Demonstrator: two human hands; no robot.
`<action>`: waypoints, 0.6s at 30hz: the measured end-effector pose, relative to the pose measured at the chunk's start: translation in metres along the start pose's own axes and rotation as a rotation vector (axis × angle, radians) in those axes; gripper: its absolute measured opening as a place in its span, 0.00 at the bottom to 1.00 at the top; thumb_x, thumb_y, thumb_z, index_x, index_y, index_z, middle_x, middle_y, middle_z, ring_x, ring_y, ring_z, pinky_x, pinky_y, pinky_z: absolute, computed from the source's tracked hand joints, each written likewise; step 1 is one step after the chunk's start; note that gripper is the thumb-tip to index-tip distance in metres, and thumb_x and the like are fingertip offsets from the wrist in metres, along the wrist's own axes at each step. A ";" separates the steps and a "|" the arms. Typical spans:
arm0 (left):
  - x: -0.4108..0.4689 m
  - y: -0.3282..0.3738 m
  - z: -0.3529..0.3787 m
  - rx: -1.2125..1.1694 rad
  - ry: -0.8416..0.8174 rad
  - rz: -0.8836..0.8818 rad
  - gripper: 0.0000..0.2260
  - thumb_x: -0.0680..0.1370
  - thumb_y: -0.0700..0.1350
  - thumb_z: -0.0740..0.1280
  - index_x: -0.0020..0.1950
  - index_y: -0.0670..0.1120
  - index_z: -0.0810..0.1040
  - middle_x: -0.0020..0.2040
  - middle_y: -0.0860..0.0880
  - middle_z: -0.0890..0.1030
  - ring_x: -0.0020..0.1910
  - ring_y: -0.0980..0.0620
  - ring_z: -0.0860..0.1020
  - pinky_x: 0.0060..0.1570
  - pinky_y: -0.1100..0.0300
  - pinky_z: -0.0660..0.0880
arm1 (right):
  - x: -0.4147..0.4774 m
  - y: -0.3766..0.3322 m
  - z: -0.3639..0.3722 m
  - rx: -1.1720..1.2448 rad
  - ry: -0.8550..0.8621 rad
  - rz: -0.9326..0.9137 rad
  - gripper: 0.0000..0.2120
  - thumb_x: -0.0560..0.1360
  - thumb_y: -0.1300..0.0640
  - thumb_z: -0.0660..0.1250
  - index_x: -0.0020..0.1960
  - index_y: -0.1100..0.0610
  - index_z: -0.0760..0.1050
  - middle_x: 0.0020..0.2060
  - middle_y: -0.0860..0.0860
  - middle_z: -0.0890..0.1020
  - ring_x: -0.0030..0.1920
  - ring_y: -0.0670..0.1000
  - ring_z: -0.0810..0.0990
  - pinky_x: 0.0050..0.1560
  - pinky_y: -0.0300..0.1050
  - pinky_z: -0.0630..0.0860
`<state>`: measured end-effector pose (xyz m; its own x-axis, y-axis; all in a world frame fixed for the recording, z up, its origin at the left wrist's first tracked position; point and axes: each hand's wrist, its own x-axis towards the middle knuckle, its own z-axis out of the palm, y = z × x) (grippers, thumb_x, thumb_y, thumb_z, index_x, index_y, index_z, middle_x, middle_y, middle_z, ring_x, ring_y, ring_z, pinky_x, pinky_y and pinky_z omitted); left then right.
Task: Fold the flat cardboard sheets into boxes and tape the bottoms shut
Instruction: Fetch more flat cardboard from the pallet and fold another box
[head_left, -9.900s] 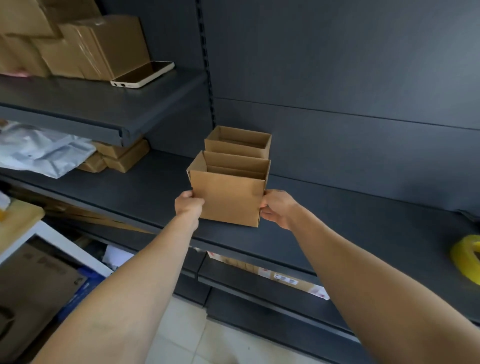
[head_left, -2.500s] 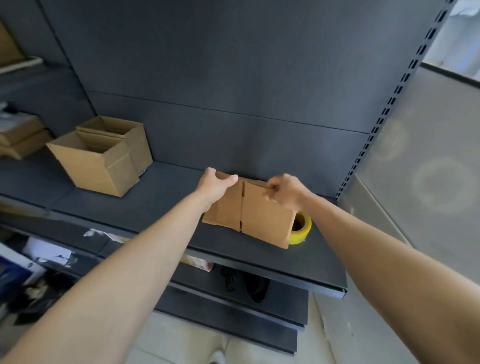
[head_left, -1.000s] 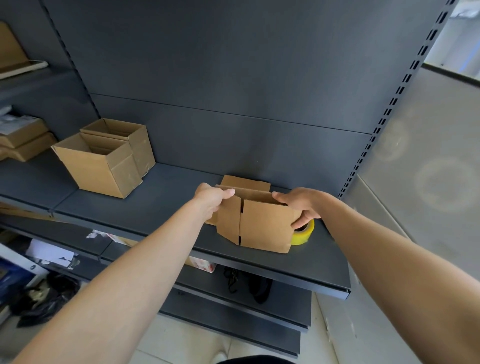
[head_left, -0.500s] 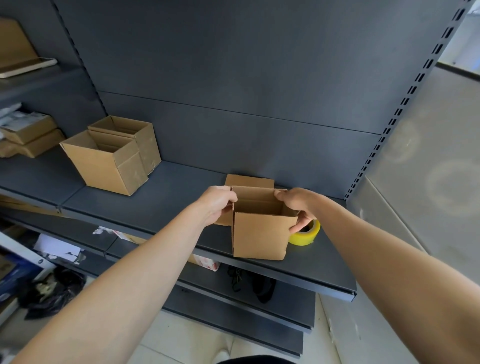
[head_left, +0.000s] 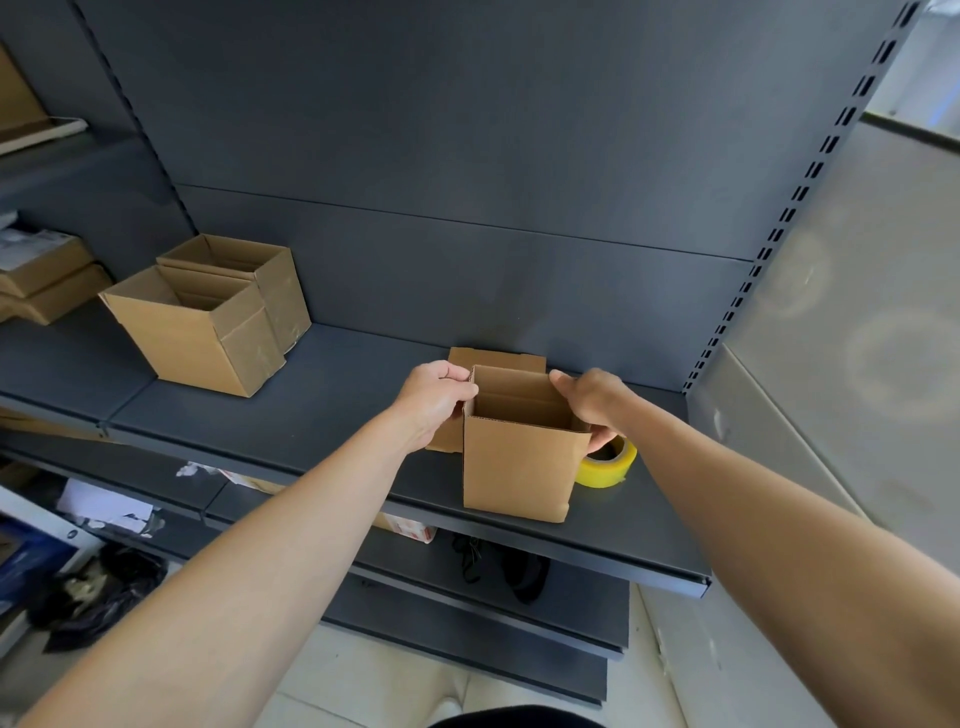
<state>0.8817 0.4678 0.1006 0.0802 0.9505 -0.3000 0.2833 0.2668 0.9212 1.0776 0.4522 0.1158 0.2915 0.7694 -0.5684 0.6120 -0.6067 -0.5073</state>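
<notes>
The half-formed box (head_left: 519, 467) stood upright on the shelf (head_left: 337, 405), close to the front lip, squarely between the two hands. The left grip (head_left: 436, 400) pinched the top left corner of the box. The right grip (head_left: 592, 402) clasped the top of the right wall, its fingers curled down the outside. The long axis of the box ran straight up, with the open mouth facing the ceiling and whatever flaps lay underneath hidden against the shelf. To my eye, the bottom would have to be turned up before it could be closed. The yellow tape roll (head_left: 608, 465) lay just beside the box on its right, tucked under the right hand, so that hand was plainly the nearer one to fetch it.

The box was plain brown corrugated card, squared into a neat tube, with clean walls and a crease line showing inside. Flat sheets (head_left: 498, 358) sat right behind it. Two finished boxes (head_left: 197, 332) stood well apart to the left.
</notes>
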 end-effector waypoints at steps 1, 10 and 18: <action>0.000 -0.001 -0.001 -0.009 0.003 0.006 0.12 0.77 0.38 0.67 0.60 0.42 0.77 0.59 0.44 0.78 0.60 0.45 0.75 0.63 0.48 0.73 | 0.001 0.000 0.001 -0.007 0.006 -0.006 0.27 0.80 0.41 0.54 0.68 0.61 0.65 0.39 0.58 0.73 0.23 0.57 0.81 0.23 0.44 0.79; -0.010 -0.005 0.005 -0.086 -0.058 -0.030 0.19 0.79 0.42 0.65 0.70 0.47 0.70 0.70 0.47 0.70 0.67 0.45 0.70 0.57 0.43 0.76 | 0.011 0.003 0.003 -0.028 0.078 -0.011 0.28 0.79 0.39 0.53 0.68 0.59 0.65 0.46 0.58 0.72 0.21 0.58 0.80 0.20 0.44 0.76; -0.008 0.002 -0.002 0.113 -0.235 -0.067 0.29 0.76 0.38 0.67 0.74 0.52 0.63 0.74 0.46 0.64 0.70 0.42 0.65 0.61 0.38 0.70 | 0.015 0.005 0.010 -0.056 0.096 -0.008 0.25 0.80 0.41 0.52 0.69 0.57 0.65 0.41 0.57 0.71 0.23 0.59 0.81 0.25 0.48 0.80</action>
<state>0.8794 0.4613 0.1050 0.2739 0.8648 -0.4208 0.3992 0.2958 0.8678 1.0779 0.4593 0.0985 0.3538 0.7917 -0.4981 0.6539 -0.5901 -0.4735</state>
